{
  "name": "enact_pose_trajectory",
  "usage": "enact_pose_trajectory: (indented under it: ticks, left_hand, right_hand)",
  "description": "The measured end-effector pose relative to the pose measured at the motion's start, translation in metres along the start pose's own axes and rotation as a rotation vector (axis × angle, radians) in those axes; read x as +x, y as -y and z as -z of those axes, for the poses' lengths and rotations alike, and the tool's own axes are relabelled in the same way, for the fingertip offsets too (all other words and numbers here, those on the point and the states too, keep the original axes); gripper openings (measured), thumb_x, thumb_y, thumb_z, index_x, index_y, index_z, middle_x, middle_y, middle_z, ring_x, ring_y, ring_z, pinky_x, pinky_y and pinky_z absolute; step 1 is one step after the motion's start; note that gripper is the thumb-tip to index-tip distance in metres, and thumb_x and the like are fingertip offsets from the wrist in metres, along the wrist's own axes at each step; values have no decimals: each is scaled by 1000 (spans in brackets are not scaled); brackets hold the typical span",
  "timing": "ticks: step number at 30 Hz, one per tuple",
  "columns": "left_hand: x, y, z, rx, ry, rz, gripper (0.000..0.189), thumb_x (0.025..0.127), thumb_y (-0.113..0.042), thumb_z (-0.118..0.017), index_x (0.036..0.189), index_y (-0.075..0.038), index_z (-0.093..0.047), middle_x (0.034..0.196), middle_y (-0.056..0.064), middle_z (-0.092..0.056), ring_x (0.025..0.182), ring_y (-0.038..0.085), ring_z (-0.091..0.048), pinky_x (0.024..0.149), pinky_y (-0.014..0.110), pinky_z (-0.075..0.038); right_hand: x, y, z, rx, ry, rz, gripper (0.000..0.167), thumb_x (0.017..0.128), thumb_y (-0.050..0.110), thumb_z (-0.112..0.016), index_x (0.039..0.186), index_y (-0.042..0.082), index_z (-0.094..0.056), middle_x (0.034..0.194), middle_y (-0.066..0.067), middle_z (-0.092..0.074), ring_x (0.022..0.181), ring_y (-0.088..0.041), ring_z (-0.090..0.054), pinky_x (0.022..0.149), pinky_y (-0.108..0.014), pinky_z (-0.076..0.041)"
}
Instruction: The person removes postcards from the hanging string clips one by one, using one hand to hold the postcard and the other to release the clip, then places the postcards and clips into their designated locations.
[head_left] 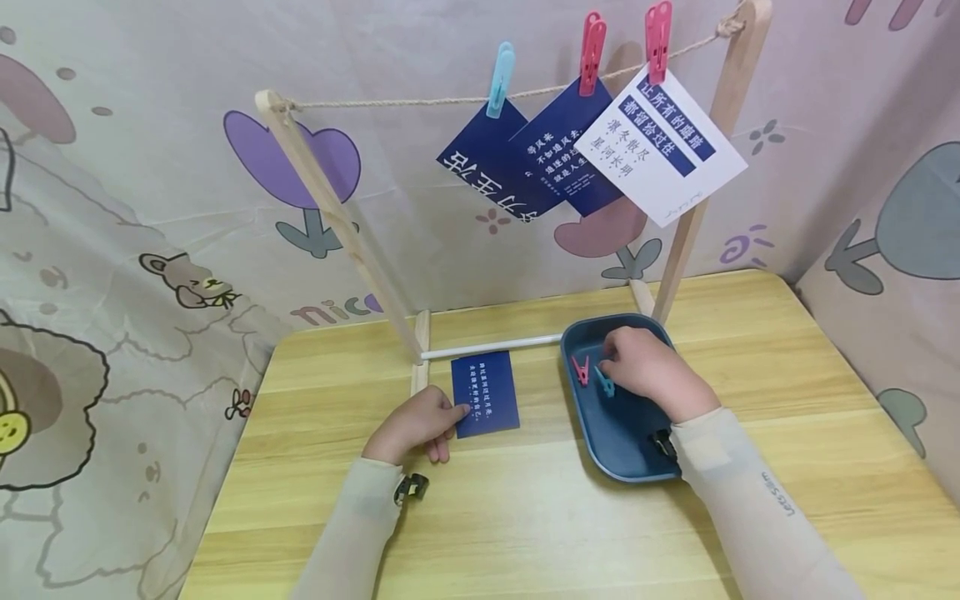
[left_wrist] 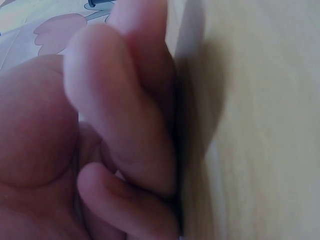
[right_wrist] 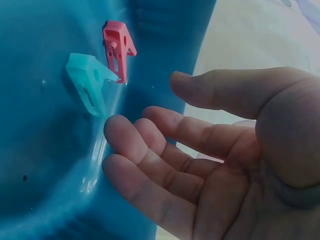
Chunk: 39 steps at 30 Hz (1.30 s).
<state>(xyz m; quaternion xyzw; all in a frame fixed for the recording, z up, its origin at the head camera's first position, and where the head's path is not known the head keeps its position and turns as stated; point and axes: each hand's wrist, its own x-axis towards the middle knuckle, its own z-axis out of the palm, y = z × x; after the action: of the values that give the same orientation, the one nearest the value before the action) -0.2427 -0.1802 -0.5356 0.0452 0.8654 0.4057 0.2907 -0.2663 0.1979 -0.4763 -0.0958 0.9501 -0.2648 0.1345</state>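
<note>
Pinched near edge of blue card [head_left: 486, 393] flat on table [head_left: 525, 517] with left hand [head_left: 417, 425]. Hovered right hand [head_left: 651, 371], fingers loosely spread and holding nothing, over tray [head_left: 615, 442] beside teal clip [head_left: 603, 382] and pink clip [head_left: 581, 369]. Beyond, hung three cards [head_left: 585, 154] from rope [head_left: 390, 102].

The left wrist view is a blur of fingers [left_wrist: 125, 115]; the blue card [head_left: 485, 393] is perhaps hidden behind them. At five o'clock the right hand [head_left: 652, 371] covers part of the tray [head_left: 622, 450].
</note>
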Motion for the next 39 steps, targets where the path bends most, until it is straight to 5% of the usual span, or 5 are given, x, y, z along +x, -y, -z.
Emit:
enact_pose_trajectory:
  ticks: [14,24,39]
  left_hand:
    - [2,1,4,-1,-23,-6,57,113,-36,-59,67,-2,-65,57,16,-70,39,19,-65,39,30,-54]
    - [1,-2,7,-21,-30,-6,56,112,-36,-59,69,-1,-66,58,16,-71,40,19,-65,39,29,-54]
    - [-3,5,0,-31,-9,-11,56,112,-36,-60,69,-1,-65,57,15,-70,38,16,-63,38,27,-52]
  right_hand:
    - [2,12,9,-31,-16,3,37,106,19,-66,133,-5,-68,85,-9,-66,71,-20,-64,63,-31,-51]
    - [-3,21,19,-39,-84,1,35,107,20,-66,132,-5,-70,104,-16,-73,84,-25,-67,79,-42,-61]
    - [-13,22,5,-7,-93,-15,37,106,23,-68,132,-4,-70,103,-14,-73,85,-25,-66,78,-42,-62]
